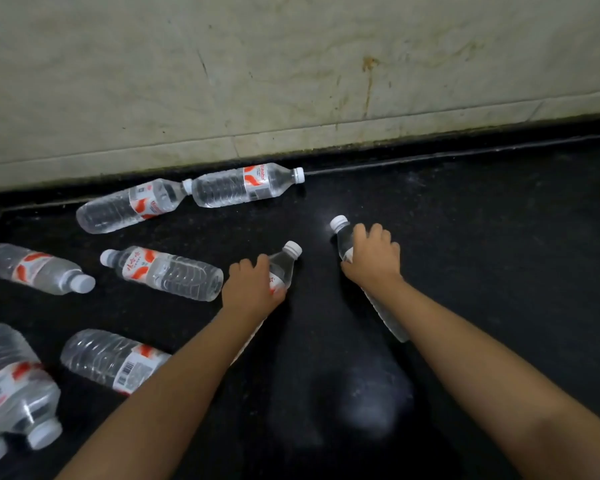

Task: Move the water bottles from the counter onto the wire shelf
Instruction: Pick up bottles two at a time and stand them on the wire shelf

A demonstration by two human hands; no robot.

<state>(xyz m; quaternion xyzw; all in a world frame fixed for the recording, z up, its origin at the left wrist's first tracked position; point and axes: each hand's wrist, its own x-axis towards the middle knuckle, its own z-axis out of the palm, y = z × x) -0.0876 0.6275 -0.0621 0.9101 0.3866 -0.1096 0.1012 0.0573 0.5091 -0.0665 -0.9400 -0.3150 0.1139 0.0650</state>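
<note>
Several clear water bottles with white caps and red-and-white labels lie on a black counter (482, 237). My left hand (248, 287) grips one bottle (284, 263) near its label, cap pointing up and right. My right hand (373, 256) grips another bottle (342, 233) below its neck; the bottle's body runs under my forearm. Two bottles (246, 185) (129, 207) lie end to end along the back wall. Another bottle (167, 271) lies just left of my left hand. The wire shelf is out of sight.
More bottles lie at the left: one (35, 268) by the edge, one (115, 362) partly under my left forearm, and a blurred pair (14, 386) at the lower left. A stained pale wall (291, 71) rises behind the counter.
</note>
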